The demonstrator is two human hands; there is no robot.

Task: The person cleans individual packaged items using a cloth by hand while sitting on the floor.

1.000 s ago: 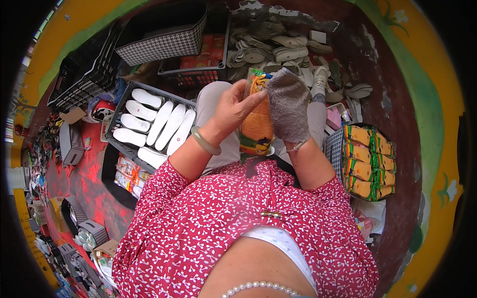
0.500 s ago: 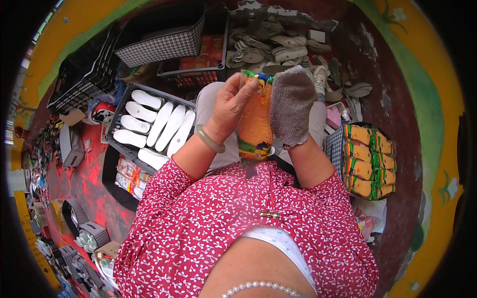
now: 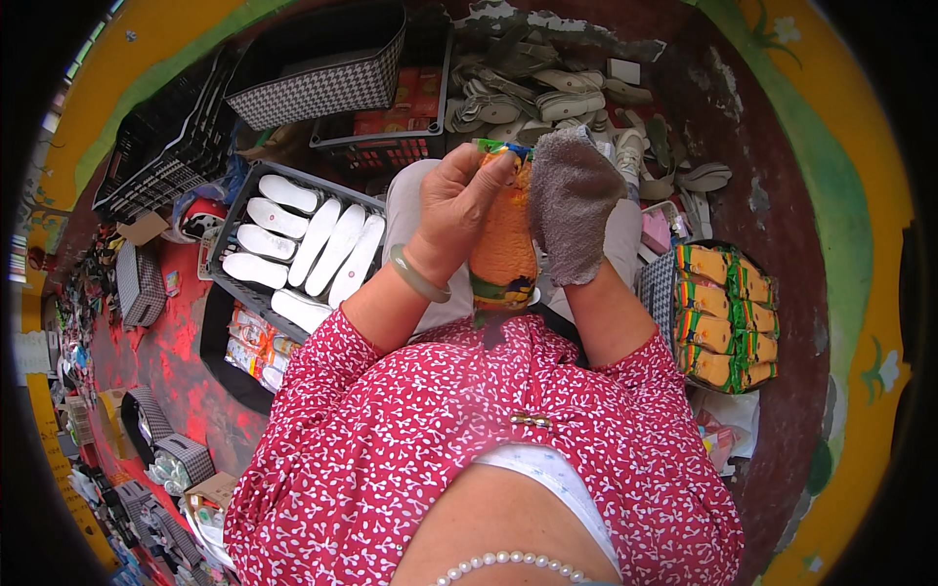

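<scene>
Fingers of our left hand (image 3: 459, 200) pinch the top of the orange packet (image 3: 503, 244), held upright over our lap, while our gloved right hand (image 3: 572, 200) cups its side. Looks light, crinkly and slippery, so the sealed top edge seems the surest hold.

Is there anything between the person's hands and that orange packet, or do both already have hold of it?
Nothing visible stands between them. The left hand pinches the top of the orange packet with bare fingers. The right hand lies against the packet's side, but it wears a grey glove, so only that fabric separates it from the packet.
</scene>
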